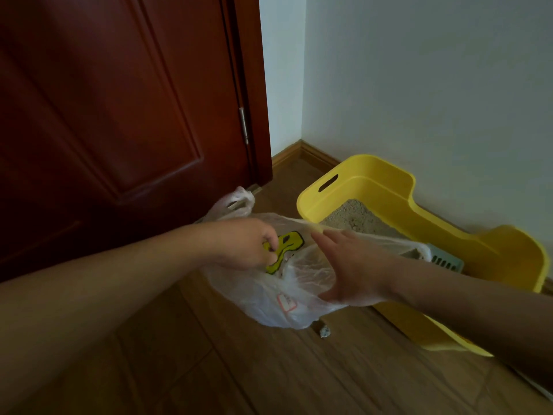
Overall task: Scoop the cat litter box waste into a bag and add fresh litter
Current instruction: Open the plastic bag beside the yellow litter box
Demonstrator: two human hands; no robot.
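Head view: a thin, crinkled, translucent plastic bag (269,304) with a yellow print is held just beside the yellow moulded litter box (389,179). The left hand (248,244) pinches the film with curled fingers. The right hand (350,271) lies flat against it, fingers straight and close together, thumb apart. Granular beige litter (353,217) and a pale slotted scoop (446,262) sit in the box.

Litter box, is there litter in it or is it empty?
Not empty: beige litter shows inside the yellow litter box, and a pale slotted scoop lies in it. Depth cannot be told.
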